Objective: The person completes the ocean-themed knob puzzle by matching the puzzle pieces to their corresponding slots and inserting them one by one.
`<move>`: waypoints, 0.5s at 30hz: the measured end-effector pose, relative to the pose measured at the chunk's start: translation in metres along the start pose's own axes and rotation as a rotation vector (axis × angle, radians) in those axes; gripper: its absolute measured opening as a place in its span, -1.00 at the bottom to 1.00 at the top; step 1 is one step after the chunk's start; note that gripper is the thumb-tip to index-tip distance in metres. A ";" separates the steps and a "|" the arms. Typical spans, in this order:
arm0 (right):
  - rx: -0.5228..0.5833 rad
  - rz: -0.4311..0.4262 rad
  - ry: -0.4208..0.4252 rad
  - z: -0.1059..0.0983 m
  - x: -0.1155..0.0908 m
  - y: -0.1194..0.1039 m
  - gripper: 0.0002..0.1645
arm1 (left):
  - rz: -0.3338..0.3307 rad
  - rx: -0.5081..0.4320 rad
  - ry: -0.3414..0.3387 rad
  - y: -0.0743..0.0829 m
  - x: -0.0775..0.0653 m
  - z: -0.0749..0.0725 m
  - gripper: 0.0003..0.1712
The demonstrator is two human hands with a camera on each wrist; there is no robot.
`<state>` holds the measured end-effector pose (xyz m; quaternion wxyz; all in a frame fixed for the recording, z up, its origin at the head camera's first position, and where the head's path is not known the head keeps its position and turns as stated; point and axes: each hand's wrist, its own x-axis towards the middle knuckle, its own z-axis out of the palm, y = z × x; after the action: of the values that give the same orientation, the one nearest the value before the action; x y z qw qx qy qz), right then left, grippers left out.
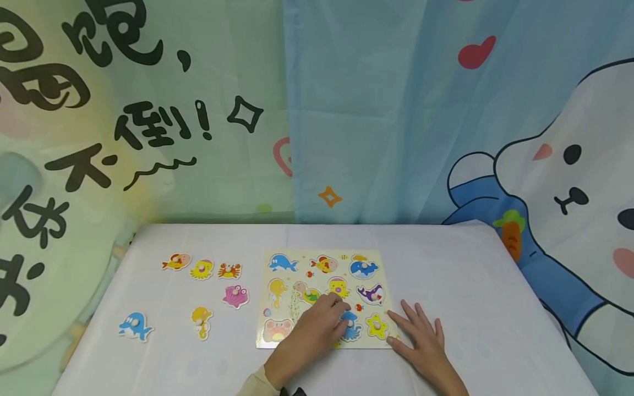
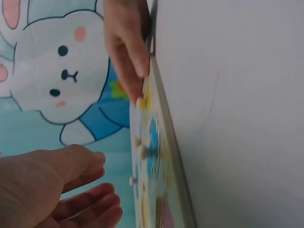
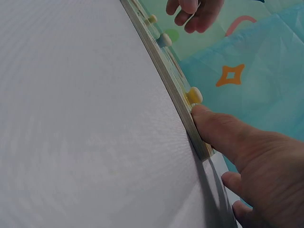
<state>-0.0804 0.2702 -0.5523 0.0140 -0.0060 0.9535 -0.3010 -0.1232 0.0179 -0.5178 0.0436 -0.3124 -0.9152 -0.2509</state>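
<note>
Hovering over the near middle of the board, the left hand has its thumb and fingers apart, loosely bent, with nothing between them. The blue octopus, with its knob, sits in the board just by its fingertips. The right hand rests at the board's near right corner, fingers spread and gripping nothing; its thumb touches the edge. The starfish, also knobbed, lies in the board between the two hands, near that thumb. Farther back on the board's right side is the purple whale, and in the far right corner the blue whale.

Left of the board, loose pieces lie on the white cloth: the fish, yellow octopus and crab in a far row, the pink piece just nearer, then the seahorse and, farthest left, the dolphin. Behind the table hangs a curtain, with black writing on the left and a white rabbit on the right.
</note>
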 end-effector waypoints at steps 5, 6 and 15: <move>-0.001 0.004 -0.009 0.000 0.000 0.000 -0.30 | -0.065 -0.024 0.024 -0.019 -0.005 -0.011 -0.70; -0.003 0.006 -0.011 0.000 0.000 0.000 -0.30 | -0.083 -0.025 0.029 -0.024 -0.006 -0.014 -0.70; -0.006 0.000 -0.013 0.000 0.000 0.001 -0.30 | -0.282 -0.051 0.096 -0.065 -0.021 -0.041 -0.70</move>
<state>-0.0803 0.2710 -0.5523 0.0201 -0.0080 0.9542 -0.2983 -0.1480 -0.0580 -0.5154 0.0434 -0.1693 -0.9402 -0.2924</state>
